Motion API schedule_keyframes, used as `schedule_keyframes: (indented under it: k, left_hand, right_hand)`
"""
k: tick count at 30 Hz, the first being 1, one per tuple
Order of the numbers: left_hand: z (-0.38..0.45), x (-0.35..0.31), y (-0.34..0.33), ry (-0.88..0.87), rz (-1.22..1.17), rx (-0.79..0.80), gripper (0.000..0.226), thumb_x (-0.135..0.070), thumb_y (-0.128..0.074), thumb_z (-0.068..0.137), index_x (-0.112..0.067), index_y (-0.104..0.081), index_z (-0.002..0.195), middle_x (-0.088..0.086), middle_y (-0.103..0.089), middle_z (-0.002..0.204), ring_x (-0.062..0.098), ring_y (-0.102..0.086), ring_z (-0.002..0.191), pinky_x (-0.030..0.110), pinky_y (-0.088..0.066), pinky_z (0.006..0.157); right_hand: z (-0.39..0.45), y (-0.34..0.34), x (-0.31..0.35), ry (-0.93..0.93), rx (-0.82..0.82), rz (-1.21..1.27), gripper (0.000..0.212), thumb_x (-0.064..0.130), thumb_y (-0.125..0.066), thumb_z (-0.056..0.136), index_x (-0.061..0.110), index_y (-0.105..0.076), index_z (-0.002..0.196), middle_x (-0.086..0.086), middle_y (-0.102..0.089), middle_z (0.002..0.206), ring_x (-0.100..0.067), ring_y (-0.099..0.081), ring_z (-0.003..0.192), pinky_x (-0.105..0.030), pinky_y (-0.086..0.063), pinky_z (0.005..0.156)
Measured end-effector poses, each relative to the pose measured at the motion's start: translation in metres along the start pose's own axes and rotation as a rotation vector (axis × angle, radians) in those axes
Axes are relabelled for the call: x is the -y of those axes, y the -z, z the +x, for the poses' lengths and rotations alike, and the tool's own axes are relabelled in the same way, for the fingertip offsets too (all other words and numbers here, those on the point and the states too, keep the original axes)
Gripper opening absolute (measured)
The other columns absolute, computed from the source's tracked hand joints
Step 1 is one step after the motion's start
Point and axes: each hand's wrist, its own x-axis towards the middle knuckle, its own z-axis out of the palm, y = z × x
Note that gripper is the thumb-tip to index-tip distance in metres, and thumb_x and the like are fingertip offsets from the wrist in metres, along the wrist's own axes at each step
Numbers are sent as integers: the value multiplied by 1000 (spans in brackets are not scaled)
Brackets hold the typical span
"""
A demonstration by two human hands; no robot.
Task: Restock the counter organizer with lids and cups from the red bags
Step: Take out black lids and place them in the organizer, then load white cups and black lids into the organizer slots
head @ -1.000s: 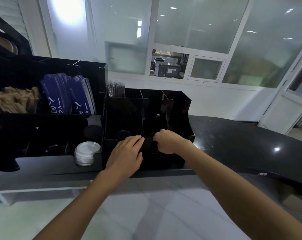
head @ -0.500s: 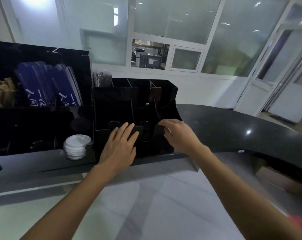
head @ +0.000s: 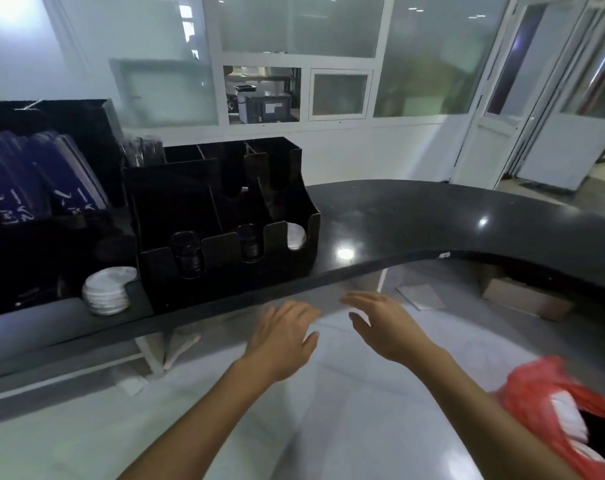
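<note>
Both hands empty: left hand [head: 280,337] and right hand [head: 387,327] fingers spread, off the table's near edge. Reach into red bag [head: 550,407]; grip one stack squarely before returning to organizer [head: 224,216].

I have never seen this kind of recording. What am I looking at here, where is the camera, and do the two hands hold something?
There is no machine: a person wears one wide-angle camera on the head, looking forward and down. The left hand and right hand hover open below the counter's edge, with nothing in their grip. On the black counter stands a black organizer with two stacks of black lids and some white lids in its front slots. A stack of white lids sits left of it, with blue packets behind. A red bag shows at the lower right.
</note>
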Motion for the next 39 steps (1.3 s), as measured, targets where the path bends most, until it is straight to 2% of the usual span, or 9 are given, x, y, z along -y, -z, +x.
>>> schedule_keyframes:
  k: [3, 9, 16, 21, 23, 27, 31, 36, 39]
  left_hand:
    - [10, -46, -12, -12, 8, 49, 47, -44, -43, 102, -27, -43, 146, -8, -43, 149, 14, -35, 138, 33, -25, 112]
    - [30, -153, -43, -76, 11, 162, 49, -46, -40, 104, -28, -39, 150, -6, -40, 155, 16, -33, 142, 37, -25, 117]
    - [54, -273, -97, -245, -28, 244, 48, -47, -42, 103, -28, -42, 148, -7, -42, 153, 16, -34, 140, 37, -30, 112]
    - [57, -346, -135, -404, -103, 218, 38, -40, -49, 97, -24, -59, 130, -3, -61, 130, 23, -52, 122, 41, -44, 96]
    - [53, -367, -150, -478, -150, 183, 36, -39, -50, 93, -22, -64, 122, -1, -65, 122, 23, -57, 115, 42, -49, 93]
    - [48, -386, -178, -597, -190, 149, 38, -32, -53, 91, -18, -68, 123, -1, -68, 124, 20, -59, 119, 38, -45, 107]
    - [59, -383, -192, -602, -196, 114, 36, -29, -54, 92, -18, -68, 123, 1, -67, 128, 20, -57, 123, 38, -43, 110]
    - [81, -364, -210, -481, -226, 106, 38, -32, -49, 96, -13, -69, 123, 6, -66, 130, 23, -60, 122, 25, -30, 113]
    - [90, -354, -217, -426, -232, 146, 47, -39, -45, 94, -14, -67, 128, 6, -64, 134, 24, -60, 124, 32, -41, 108]
  right_hand:
    - [-29, 6, -33, -38, 19, 2, 38, 30, -51, 104, 28, -54, 142, 7, -54, 146, -15, -49, 133, -30, -39, 110]
    - [-113, 26, -123, -128, 24, 15, 38, 34, -52, 103, 30, -55, 141, 9, -55, 145, -16, -49, 133, -34, -41, 110]
    - [-233, 52, -222, -301, -91, 74, 40, 17, -63, 95, 19, -63, 135, 1, -60, 140, -21, -54, 129, -30, -37, 108]
    - [-313, 59, -281, -421, -129, 127, 38, 17, -61, 90, 21, -65, 128, 3, -64, 131, -18, -56, 121, -27, -42, 105]
    - [-338, 61, -291, -475, -147, 122, 40, 13, -64, 89, 19, -66, 129, 0, -64, 132, -19, -55, 121, -23, -37, 103]
    - [-365, 55, -300, -547, -121, 113, 42, 13, -63, 90, 18, -65, 132, -2, -62, 137, -27, -56, 124, -35, -41, 106]
    - [-359, 47, -303, -550, -100, 142, 45, 17, -63, 91, 19, -61, 136, -1, -59, 142, -23, -51, 132, -33, -37, 111]
    - [-315, 41, -316, -405, -67, 126, 44, 17, -63, 89, 15, -63, 132, -4, -60, 140, -21, -51, 131, -35, -37, 115]
    - [-288, 33, -328, -351, -8, 58, 45, 16, -66, 86, 13, -65, 131, -9, -60, 140, -28, -54, 129, -45, -43, 110]
